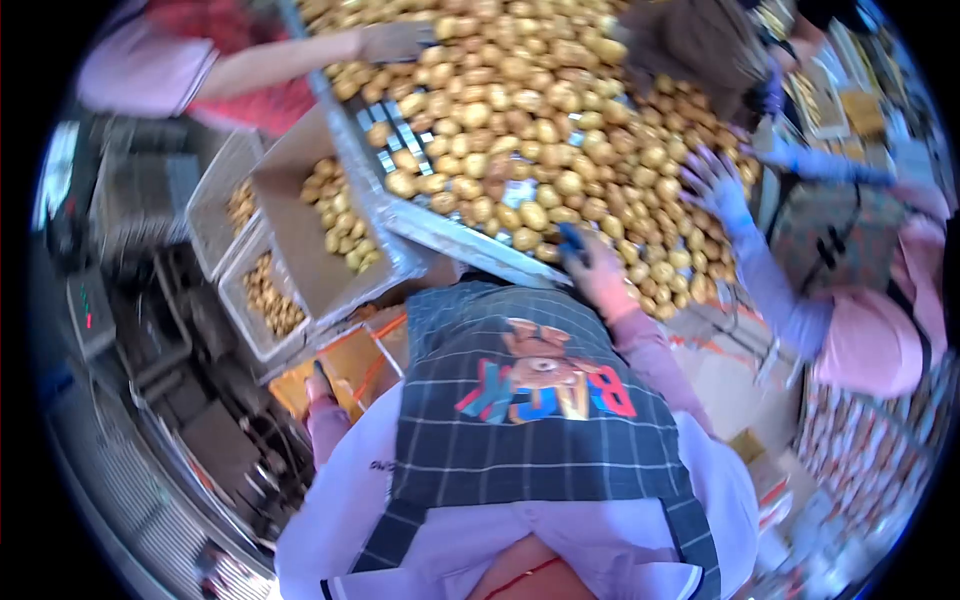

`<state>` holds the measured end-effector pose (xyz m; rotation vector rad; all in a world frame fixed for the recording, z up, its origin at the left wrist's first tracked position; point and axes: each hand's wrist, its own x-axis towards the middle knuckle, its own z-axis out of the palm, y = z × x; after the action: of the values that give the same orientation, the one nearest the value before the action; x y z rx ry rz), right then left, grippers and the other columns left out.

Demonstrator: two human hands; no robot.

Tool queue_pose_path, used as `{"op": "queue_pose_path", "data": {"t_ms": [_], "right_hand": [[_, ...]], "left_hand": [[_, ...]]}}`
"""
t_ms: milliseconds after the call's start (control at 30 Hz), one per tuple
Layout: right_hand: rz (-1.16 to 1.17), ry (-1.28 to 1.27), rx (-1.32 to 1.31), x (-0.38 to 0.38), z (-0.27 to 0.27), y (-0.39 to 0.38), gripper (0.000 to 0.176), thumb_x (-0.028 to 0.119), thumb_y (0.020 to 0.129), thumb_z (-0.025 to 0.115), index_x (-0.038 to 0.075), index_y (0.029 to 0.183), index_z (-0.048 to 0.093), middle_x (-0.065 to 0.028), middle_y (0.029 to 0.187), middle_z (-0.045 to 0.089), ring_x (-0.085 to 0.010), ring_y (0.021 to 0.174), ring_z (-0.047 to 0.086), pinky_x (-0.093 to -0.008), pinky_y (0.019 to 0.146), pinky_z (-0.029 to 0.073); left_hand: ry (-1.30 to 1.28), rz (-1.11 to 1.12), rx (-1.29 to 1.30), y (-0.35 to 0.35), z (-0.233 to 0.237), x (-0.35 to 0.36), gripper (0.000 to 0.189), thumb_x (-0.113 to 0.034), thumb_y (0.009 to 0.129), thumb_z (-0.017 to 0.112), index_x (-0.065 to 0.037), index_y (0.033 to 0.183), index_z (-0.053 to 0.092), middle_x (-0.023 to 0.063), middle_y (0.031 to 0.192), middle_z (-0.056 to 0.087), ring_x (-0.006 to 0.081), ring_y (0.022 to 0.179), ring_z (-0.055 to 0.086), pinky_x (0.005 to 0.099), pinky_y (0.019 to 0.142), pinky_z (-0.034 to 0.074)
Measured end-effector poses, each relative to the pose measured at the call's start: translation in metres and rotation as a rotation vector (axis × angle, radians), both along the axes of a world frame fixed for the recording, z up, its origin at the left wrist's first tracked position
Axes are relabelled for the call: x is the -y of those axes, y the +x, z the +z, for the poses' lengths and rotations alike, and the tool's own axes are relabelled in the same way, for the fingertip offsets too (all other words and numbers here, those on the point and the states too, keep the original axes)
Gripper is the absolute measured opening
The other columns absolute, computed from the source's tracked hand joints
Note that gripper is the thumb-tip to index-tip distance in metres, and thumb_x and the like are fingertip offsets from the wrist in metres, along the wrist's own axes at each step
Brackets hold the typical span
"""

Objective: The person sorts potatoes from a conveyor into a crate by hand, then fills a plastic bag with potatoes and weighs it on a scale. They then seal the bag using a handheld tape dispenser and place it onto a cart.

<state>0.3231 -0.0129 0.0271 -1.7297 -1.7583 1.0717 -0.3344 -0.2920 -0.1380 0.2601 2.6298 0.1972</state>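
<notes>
A large heap of round, yellow-brown produce like small potatoes (530,130) covers the sorting table (480,245) before me. My right hand (598,275) lies at the heap's near edge, touching the pieces. Its fingertips look dark blue, perhaps covered, and are too blurred to show whether they grip a piece. Low at my left side, my left hand (319,387) is over or beside an orange box (345,370). Its fingers are small, dark and blurred, so their hold cannot be made out. My dark checked apron (540,450) fills the lower middle.
An open cardboard box (295,170) with produce stands left of the table, beside white crates (232,285) of smaller pieces. A co-worker's gloved hand (395,42) reaches in from the left. Another co-worker's gloved hand (715,185) rests on the heap at right. Machinery (205,430) stands at lower left.
</notes>
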Motion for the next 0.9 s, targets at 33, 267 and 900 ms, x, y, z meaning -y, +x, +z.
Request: {"op": "queue_pose_path", "data": {"t_ms": [33, 267, 900], "right_hand": [[0.169, 0.070, 0.030, 0.001, 0.001, -0.001, 0.042, 0.022, 0.088, 0.061, 0.008, 0.128, 0.055, -0.0181, 0.128, 0.056, -0.0333, 0.118, 0.053, -0.0412, 0.099, 0.043], [0.383, -0.008, 0.269, 0.068, -0.022, 0.084, 0.048, 0.029, 0.089, 0.058, 0.013, 0.134, 0.050, -0.0194, 0.137, 0.049, -0.0378, 0.127, 0.045, -0.0459, 0.108, 0.034], [-0.228, 0.303, 0.268, 0.081, -0.014, 0.065, 0.037, 0.025, 0.086, 0.061, 0.012, 0.121, 0.059, -0.0129, 0.128, 0.055, -0.0344, 0.121, 0.050, -0.0458, 0.102, 0.038]], "left_hand": [[-0.020, 0.059, -0.156, 0.025, 0.018, -0.024, 0.087, -0.066, 0.083, 0.054, 0.010, 0.126, 0.046, 0.0296, 0.119, 0.054, 0.0407, 0.112, 0.053, 0.0451, 0.095, 0.043], [0.722, -0.703, -0.471, 0.220, 0.150, -0.251, 0.073, -0.034, 0.090, 0.063, 0.003, 0.144, 0.030, 0.0320, 0.146, 0.026, 0.0421, 0.136, 0.029, 0.0466, 0.112, 0.026], [0.528, -1.529, -0.308, 0.424, 0.122, -0.330, 0.071, -0.040, 0.084, 0.063, -0.001, 0.139, 0.041, 0.0164, 0.148, 0.035, 0.0382, 0.138, 0.027, 0.0477, 0.115, 0.018]]}}
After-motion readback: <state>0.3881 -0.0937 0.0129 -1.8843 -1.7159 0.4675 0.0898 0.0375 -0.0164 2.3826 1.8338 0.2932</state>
